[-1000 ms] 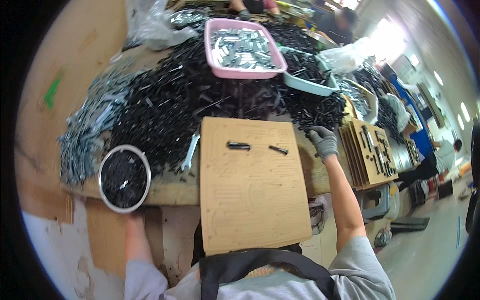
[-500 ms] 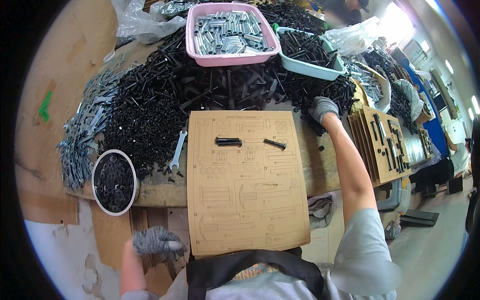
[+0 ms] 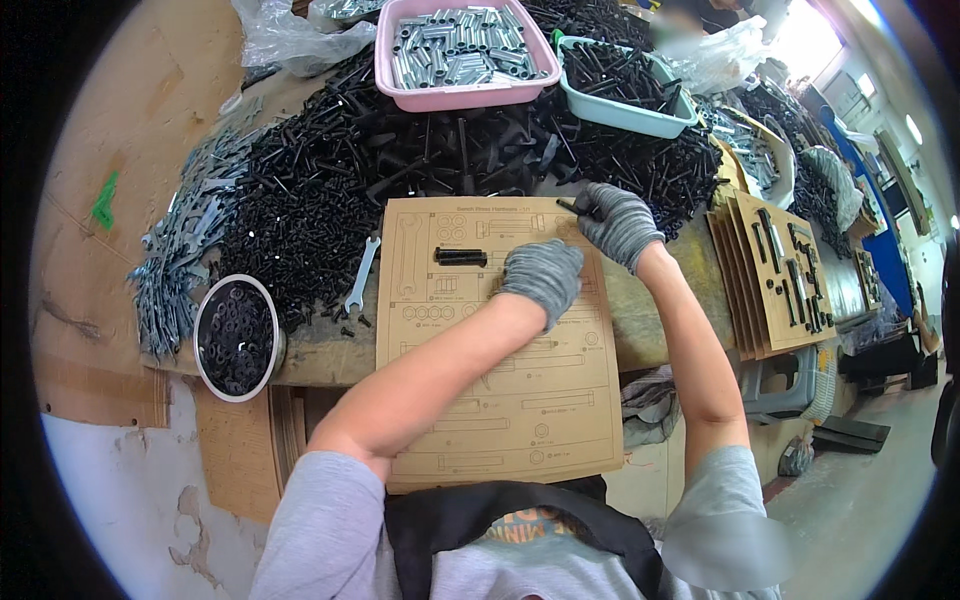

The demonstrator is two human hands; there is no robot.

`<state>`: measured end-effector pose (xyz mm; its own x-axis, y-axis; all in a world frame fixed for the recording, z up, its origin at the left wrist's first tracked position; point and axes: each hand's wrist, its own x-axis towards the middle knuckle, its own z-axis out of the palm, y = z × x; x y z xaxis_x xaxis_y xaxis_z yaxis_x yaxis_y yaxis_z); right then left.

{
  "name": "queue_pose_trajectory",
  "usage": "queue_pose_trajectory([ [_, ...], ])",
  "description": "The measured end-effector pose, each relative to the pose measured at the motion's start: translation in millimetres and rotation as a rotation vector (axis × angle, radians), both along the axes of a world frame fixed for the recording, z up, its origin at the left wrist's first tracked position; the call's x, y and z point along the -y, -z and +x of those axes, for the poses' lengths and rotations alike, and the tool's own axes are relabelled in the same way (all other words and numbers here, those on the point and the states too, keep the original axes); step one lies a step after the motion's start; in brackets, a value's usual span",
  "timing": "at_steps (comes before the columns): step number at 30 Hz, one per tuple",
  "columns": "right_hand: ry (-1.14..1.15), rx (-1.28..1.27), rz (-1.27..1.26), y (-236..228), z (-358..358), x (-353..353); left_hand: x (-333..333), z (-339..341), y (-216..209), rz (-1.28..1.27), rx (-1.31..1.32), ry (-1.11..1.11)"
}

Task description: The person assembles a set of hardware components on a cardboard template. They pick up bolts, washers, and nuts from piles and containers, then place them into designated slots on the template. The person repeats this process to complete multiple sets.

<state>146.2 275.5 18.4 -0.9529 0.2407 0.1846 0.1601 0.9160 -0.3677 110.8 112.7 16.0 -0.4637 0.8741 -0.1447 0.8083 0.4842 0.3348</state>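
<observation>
A brown cardboard sheet (image 3: 500, 430) printed with outlines of hardware lies in front of me, over the table's near edge. Two black bolts (image 3: 461, 257) rest side by side on its upper part. My left hand (image 3: 543, 278), in a grey glove, is closed low over the sheet just right of them; its fingertips are hidden, so what it grips cannot be made out. At the sheet's upper right corner, my right hand (image 3: 618, 228), also gloved, pinches a short black bolt (image 3: 570, 208) that points left.
Heaps of black bolts and screws (image 3: 300, 200) cover the table behind. A pink tub (image 3: 470, 97) holds silver tubes, a light blue tub (image 3: 630, 118) black bolts. Left are a bowl of black washers (image 3: 237, 340) and a wrench (image 3: 363, 273). Cardboard panels with hardware (image 3: 785, 270) stand right.
My left hand has come up from beside the sheet onto its upper part, covering where a small bolt lay. My right hand has moved from the bolt heap to the sheet's corner with a bolt.
</observation>
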Motion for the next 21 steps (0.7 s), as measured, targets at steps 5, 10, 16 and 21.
queue_pose_trajectory([
  [5, -0.203, 0.052, 0.046, 10.5, 21.3, 27.2, 67.3, -20.3, 23.0, 0.121, -0.109, 0.214],
  [10, -0.247, 0.100, -0.052, 21.4, 32.4, 48.1, 103.3, -34.1, 38.5, 0.534, -0.073, 0.147],
  [16, -0.133, 0.119, 0.034, 22.2, 42.2, 82.5, 126.0, -80.8, 15.9, 0.340, -0.106, -0.168],
  [21, -0.124, 0.025, 0.009, 31.4, 8.7, 68.7, 118.2, -85.3, 17.1, 0.267, 0.008, -0.083],
])
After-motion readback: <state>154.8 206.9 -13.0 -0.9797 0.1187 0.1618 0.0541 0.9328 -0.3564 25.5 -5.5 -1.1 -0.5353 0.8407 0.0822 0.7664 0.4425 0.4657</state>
